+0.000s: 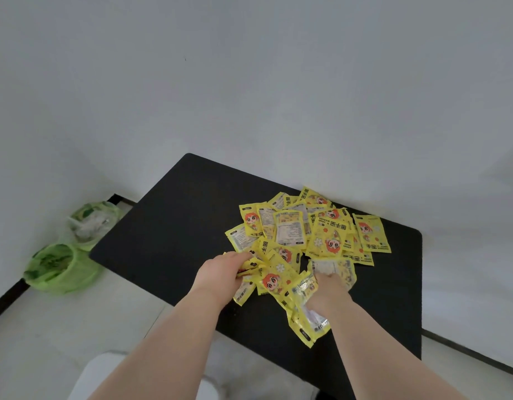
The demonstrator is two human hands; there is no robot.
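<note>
Yellow packets (327, 235) mostly lie unsorted on tabletop (168, 226); left hand (220, 272) fingers pinch one, right hand (329, 287) fingers buried, state unclear.

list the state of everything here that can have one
black table, bearing a heap on its right part
yellow packets, heaped loose, some face up, some face down
left hand, fingers curled, gripping yellow packets at the heap's near edge
right hand, in the heap, fingers hidden
near green bag, on the floor, filled
far green bag, on the floor, filled
</note>
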